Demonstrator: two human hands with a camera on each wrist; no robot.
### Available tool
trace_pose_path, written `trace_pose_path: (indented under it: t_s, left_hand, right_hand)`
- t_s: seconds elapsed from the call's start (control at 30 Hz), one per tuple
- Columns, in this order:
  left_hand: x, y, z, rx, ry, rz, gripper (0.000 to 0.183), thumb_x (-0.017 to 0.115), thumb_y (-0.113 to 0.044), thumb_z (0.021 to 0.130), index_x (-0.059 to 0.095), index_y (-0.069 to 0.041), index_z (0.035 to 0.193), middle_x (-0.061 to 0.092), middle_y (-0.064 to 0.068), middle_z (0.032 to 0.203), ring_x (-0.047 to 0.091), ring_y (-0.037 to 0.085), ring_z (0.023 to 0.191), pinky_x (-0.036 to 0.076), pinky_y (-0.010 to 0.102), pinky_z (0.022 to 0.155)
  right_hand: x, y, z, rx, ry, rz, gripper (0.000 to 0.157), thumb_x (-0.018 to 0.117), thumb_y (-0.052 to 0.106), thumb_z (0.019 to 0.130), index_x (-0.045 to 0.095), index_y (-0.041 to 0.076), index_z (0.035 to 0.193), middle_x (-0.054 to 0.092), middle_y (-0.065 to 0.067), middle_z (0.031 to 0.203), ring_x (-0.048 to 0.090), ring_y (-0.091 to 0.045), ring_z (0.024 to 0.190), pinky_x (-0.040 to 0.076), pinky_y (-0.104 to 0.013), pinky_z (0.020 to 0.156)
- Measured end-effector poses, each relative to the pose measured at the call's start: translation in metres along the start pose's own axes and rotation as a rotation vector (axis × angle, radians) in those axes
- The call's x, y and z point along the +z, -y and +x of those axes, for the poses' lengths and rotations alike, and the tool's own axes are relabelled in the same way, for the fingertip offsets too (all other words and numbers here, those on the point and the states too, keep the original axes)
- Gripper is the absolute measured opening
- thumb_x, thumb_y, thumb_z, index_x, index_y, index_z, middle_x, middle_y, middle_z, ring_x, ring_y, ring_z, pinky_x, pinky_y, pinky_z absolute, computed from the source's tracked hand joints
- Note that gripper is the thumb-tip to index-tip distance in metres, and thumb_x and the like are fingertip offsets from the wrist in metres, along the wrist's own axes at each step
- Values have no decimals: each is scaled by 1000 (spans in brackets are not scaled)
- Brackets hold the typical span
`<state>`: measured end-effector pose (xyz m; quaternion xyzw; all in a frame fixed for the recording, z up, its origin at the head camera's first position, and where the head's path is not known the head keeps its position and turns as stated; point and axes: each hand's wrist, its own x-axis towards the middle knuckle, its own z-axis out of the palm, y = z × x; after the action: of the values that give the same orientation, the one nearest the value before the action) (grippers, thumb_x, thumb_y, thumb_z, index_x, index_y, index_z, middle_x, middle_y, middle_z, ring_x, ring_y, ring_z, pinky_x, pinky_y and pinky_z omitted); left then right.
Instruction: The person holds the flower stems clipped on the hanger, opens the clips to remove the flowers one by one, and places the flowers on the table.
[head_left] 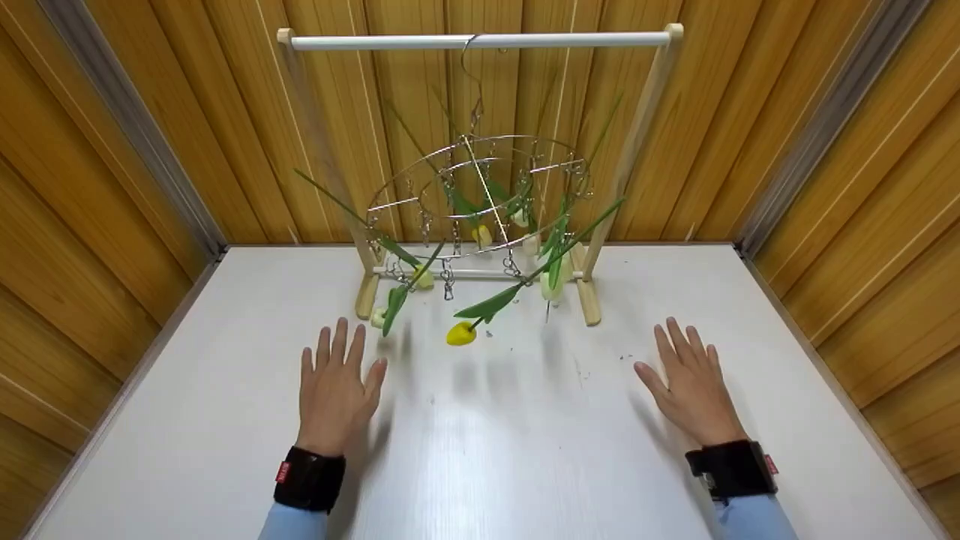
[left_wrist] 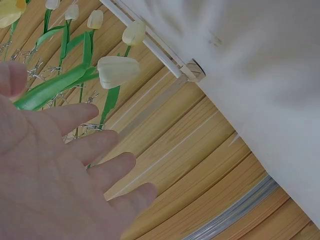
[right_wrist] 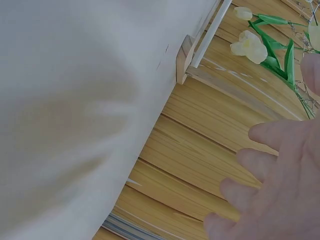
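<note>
My left hand [head_left: 337, 390] is held over the white table at left with its fingers straight, nothing in it. On the other side, my right hand [head_left: 691, 386] is likewise stretched out and bare. Between and beyond them hangs a round wire clip hanger [head_left: 484, 180] with several tulips clipped to it, heads down. A yellow tulip [head_left: 461, 334] dangles lowest at the front. Nearest my left hand is a white tulip [head_left: 379, 318], apart from the fingers. White tulips [left_wrist: 118, 72] also show past the left fingers in the left wrist view, and another white tulip [right_wrist: 249, 47] in the right wrist view.
The hanger hooks over the white top rail [head_left: 375, 43] of a wooden-legged stand [head_left: 365, 296] at the table's back. Several clips [head_left: 448, 281] hang without flowers. Small dark specks mark the table [head_left: 480, 465]. Wood-patterned walls [head_left: 862, 187] enclose the back and sides.
</note>
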<state>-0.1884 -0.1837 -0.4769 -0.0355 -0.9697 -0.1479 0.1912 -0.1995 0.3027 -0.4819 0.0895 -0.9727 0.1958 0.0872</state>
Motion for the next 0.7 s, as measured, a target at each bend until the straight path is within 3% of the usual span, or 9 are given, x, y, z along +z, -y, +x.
trace_pose_path:
  t_s: [0.37,0.7]
  left_hand:
    - [-9,-14,2,52,-47,-29,58,56,-37,104,53,2,147,44,25,156,39,47,145,31,65,115]
    - [-17,-36,3,193,-171,-100,48,63,-29,101,63,4,135,55,25,146,52,44,135,41,60,109]
  right_hand:
    - [2,5,3,-10,-29,51,75,51,43,108,29,-8,158,18,-29,167,9,-51,154,6,-69,120]
    - [4,9,7,-63,-155,143,64,57,31,107,39,-7,154,32,-28,162,23,-50,151,20,-67,119]
